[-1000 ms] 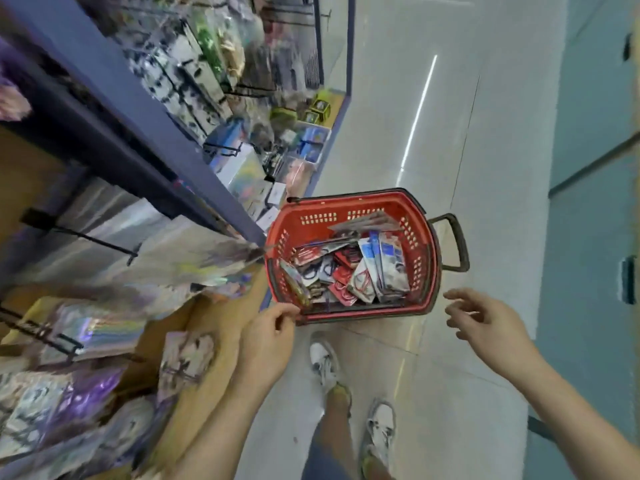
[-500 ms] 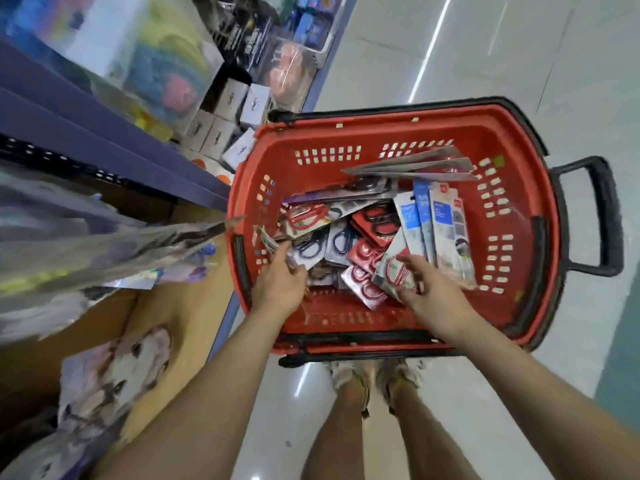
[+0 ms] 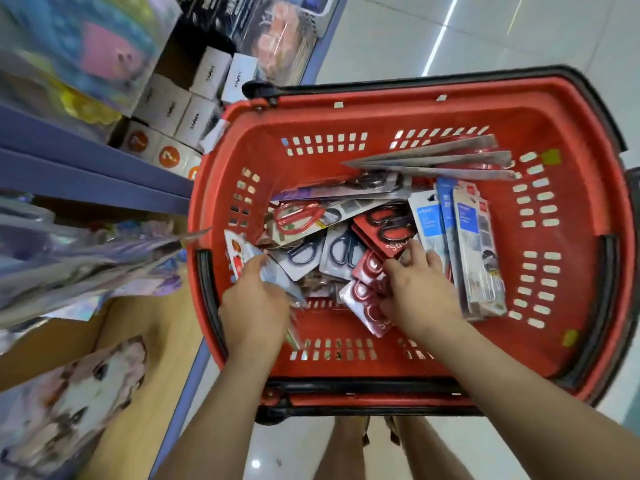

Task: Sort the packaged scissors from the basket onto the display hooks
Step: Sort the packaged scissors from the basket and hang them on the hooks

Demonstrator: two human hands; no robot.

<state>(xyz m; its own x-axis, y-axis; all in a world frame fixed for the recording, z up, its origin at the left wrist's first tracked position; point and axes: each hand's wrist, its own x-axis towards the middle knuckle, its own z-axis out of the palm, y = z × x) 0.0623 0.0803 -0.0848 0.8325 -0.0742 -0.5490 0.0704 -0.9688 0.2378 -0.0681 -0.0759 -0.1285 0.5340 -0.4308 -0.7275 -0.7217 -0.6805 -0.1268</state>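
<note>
- Both hands are down in the red basket (image 3: 588, 188) now. A second ago the left one only touched its near rim, and the right hung in the air outside it.
- Left hand (image 3: 254, 306), at the basket's near-left corner: fingers curled tight round a pale pack (image 3: 275, 273), all blur, tipped up off the heap. Half a second ago that hand lay on the heap with nothing raised.
- Right hand (image 3: 420, 292), in the middle of the basket: fingers (image 3: 415, 251) spread and laid on the red-carded packs (image 3: 391, 237). It has slid further in towards the middle since half a second ago.
- The packaged scissors (image 3: 332, 251) are heaped on the basket's floor, much the same jumble as before.
- Blue-carded packs (image 3: 474, 244) stand on edge along the basket's right side, just beside the right hand.
- Long grey packs (image 3: 446, 157) lie across the basket's far side, unmoved.
- A blue shelf (image 3: 86, 174) runs just left of the basket.
</note>
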